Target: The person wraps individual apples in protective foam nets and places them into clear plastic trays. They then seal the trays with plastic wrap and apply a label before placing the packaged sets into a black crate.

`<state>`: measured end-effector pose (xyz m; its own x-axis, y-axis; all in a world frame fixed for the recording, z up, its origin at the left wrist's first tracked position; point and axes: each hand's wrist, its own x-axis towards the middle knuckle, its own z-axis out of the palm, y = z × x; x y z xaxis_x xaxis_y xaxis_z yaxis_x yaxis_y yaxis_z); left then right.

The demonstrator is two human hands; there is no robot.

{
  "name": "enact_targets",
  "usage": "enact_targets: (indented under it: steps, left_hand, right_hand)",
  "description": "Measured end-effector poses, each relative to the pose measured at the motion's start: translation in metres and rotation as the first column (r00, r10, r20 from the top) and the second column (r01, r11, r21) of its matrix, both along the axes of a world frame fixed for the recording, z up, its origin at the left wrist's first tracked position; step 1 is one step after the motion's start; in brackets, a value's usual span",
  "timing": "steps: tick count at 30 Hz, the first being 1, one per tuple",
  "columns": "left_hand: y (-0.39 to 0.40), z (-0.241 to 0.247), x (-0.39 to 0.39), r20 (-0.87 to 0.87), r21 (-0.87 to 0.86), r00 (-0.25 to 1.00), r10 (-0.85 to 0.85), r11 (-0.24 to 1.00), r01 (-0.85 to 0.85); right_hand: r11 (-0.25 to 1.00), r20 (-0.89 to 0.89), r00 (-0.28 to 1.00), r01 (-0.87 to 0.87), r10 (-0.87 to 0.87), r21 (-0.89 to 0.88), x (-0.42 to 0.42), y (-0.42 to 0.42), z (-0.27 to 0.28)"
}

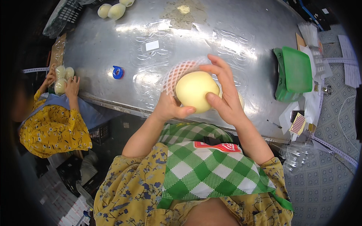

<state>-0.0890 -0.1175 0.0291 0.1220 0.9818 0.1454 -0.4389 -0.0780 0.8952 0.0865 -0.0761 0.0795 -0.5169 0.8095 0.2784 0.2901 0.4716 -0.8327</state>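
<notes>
A pale yellow round fruit point(196, 91) is held up between my two hands, above the table's near edge. My left hand point(172, 106) cups it from the left, with a white foam net sleeve point(181, 72) over its fingers, behind the fruit. My right hand point(226, 96) grips the right side, thumb on the front and fingers raised behind. Beneath and beyond my hands lie clear plastic clamshell packs point(147, 80), partly hidden. Another pale round thing point(241, 100) shows in part behind my right hand.
On the metal table point(99, 42) are a blue tape dispenser point(118, 72), net-wrapped fruits point(116, 11) and a green plastic bin point(297, 70). A pen point(274, 123) and sticker sheet point(297, 123) lie at right. At left, a co-worker's hands point(72, 87) hold packed fruits point(60, 86).
</notes>
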Motion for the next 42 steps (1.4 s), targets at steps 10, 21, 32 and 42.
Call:
enact_targets:
  steps: [10,21,32,42]
  left_hand:
    - [0.007,0.022,-0.014,-0.55,0.231,0.834,0.056,0.969,0.088]
    - [0.004,0.0,-0.021,-0.371,0.097,0.921,-0.116,0.982,0.163]
    - [0.002,-0.005,-0.022,-0.34,0.069,0.932,-0.128,0.985,0.16]
    - [0.001,-0.014,-0.025,-0.3,0.015,0.942,-0.153,0.986,0.165]
  right_hand:
    - [0.566,-0.295,0.948,-0.179,-0.12,-0.805,0.006,-0.01,-0.003]
    - [0.661,-0.235,0.971,-0.151,-0.04,-0.735,0.008,-0.01,0.009]
    - [0.856,-0.01,1.0,-0.009,0.004,-0.517,0.007,-0.014,0.021]
    - [0.851,-0.017,1.0,-0.029,0.024,-0.525,0.005,-0.012,0.014]
